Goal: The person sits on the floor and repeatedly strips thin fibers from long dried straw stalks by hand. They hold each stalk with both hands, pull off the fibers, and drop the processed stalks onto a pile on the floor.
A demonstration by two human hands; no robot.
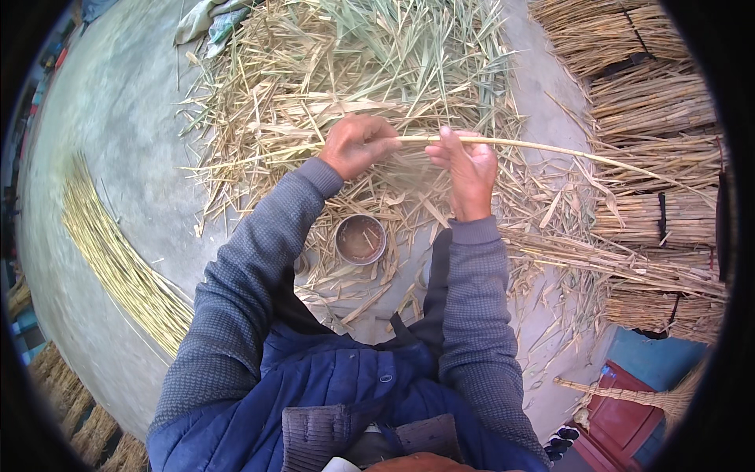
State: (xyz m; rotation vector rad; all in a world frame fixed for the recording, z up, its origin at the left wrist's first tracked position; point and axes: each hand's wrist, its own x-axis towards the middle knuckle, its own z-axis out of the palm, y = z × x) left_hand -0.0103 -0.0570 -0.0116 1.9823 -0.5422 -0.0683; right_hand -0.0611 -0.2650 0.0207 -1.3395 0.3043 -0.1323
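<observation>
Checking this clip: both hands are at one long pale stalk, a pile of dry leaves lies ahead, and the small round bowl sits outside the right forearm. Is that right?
Not quite: the head view shows the small round bowl between the two forearms, not outside the right one. Both hands are indeed at the long pale stalk, with the leaf pile ahead.

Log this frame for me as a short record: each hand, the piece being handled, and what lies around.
Left hand: closed on a long pale stalk
Right hand: at the same stalk, thumb and fingers about it; firmness unclear
Stalk: roughly crosswise, slightly bowed, reaching past both hands
Near the knees: small round bowl on the floor
Ahead: heap of dry and greenish leaves
Left floor: loose sheaf of yellowish stalks
Right side: stacked bundles, some with dark ties
</observation>
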